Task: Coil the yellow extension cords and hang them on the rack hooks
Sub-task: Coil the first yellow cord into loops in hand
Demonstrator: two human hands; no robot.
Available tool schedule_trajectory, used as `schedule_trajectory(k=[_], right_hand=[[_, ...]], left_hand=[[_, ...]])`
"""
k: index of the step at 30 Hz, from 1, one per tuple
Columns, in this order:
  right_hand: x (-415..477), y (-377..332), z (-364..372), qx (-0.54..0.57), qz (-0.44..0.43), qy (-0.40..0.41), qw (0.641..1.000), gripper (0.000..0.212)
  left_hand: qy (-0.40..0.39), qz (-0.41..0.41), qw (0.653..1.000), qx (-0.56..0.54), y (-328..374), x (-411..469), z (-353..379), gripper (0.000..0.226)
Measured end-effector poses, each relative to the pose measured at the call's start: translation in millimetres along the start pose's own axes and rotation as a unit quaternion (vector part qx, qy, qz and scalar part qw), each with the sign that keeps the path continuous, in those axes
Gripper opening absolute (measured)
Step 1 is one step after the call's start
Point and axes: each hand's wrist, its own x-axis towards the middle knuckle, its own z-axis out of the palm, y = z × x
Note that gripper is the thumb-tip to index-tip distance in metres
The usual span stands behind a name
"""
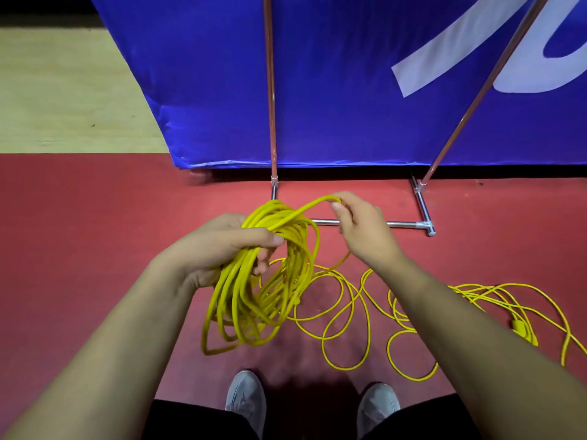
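The left hand (219, 246) grips a thick coil (254, 287), the right hand (359, 230) pinches the next loop (305, 208), and slack cord (365, 312) at lower right remains uncoiled, nothing yet hung.

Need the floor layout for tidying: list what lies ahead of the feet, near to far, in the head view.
Grey shoes → loose yellow cord → chrome rack base bar → blue banner.

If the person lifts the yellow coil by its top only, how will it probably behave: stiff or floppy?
Probably floppy: the coil sags into long uneven loops below the left hand. Loops may slip apart, since no tie is visible. The loose cord, pinched by the right hand, would likely trail from the floor.
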Motion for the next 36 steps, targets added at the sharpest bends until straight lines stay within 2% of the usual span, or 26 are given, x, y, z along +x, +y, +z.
schedule_trajectory(k=[2, 5, 8, 10, 13, 17, 19, 21, 22, 23, 25, 27, 28, 30, 31, 34, 36], right_hand=[[1.4, 4.5, -0.6, 0.001, 0.017, -0.008, 1.000, 0.012], [1.3, 19.8, 1.8, -0.056, 0.055, -0.055, 0.995, 0.018], [-2.9, 41.7, 2.3, -0.054, 0.133, -0.113, 0.983, 0.019], [-8.0, 54.6, 4.8, -0.031, 0.180, -0.146, 0.972, 0.020], [-15.6, 60.0, 10.5, 0.036, 0.240, -0.172, 0.955, 0.019], [-17.4, 39.5, 20.3, 0.248, 0.327, -0.117, 0.904, 0.021], [-12.1, 20.0, 22.4, 0.225, 0.297, -0.096, 0.923, 0.020], [-5.4, -1.4, 14.7, 0.096, 0.202, -0.117, 0.968, 0.019], [-2.2, -13.0, 7.3, 0.023, 0.152, -0.153, 0.976, 0.021], [0.0, -23.8, -1.0, -0.034, 0.117, -0.207, 0.971, 0.022], [0.8, -46.0, -17.0, -0.071, 0.071, -0.329, 0.939, 0.021], [-1.7, -73.3, -29.2, -0.027, 0.033, -0.403, 0.914, 0.019], [-1.9, -84.8, -31.9, 0.008, 0.014, -0.404, 0.915, 0.019], [0.4, -98.7, -33.4, 0.078, -0.011, -0.341, 0.937, 0.017], [2.7, -101.1, -33.6, 0.104, -0.021, -0.296, 0.949, 0.017], [7.8, -91.8, -34.0, 0.191, 0.001, -0.225, 0.956, 0.017], [9.1, -69.9, -33.2, 0.224, 0.033, -0.255, 0.940, 0.022]], left_hand=[[0.002, 0.009, 0.998, -0.056, 1.0, 0.2, -0.6, 0.023], [0.035, 0.034, 0.986, -0.158, 7.4, 2.3, -0.1, 0.023], [0.071, 0.052, 0.964, -0.253, 15.6, 4.3, 0.7, 0.016], [0.085, 0.052, 0.954, -0.282, 17.6, 6.4, 1.3, 0.019], [0.101, 0.052, 0.947, -0.302, 16.3, 11.7, 0.5, 0.024], [0.144, 0.069, 0.930, -0.331, 9.7, 19.7, -7.1, 0.015], [0.152, 0.081, 0.927, -0.334, 11.1, 18.2, -9.9, 0.010], [0.151, 0.083, 0.923, -0.343, 12.5, 16.5, -14.5, 0.011], [0.145, 0.084, 0.924, -0.343, 12.9, 15.7, -16.4, 0.012], [0.142, 0.086, 0.930, -0.328, 12.6, 14.9, -17.0, 0.010], [0.156, 0.089, 0.949, -0.259, 9.8, 14.9, -14.5, 0.002], [0.180, 0.089, 0.968, -0.149, 5.9, 13.0, -7.8, 0.007], [0.175, 0.089, 0.976, -0.093, 5.1, 10.7, -3.8, 0.007], [0.119, 0.080, 0.990, 0.001, 5.7, 4.4, 5.9, 0.017], [0.083, 0.077, 0.994, 0.015, 7.2, 0.7, 10.0, 0.018], [0.014, 0.058, 0.997, -0.052, 10.3, -3.1, 13.6, 0.012], [-0.025, 0.060, 0.992, -0.110, 11.2, -1.3, 14.1, 0.013]])
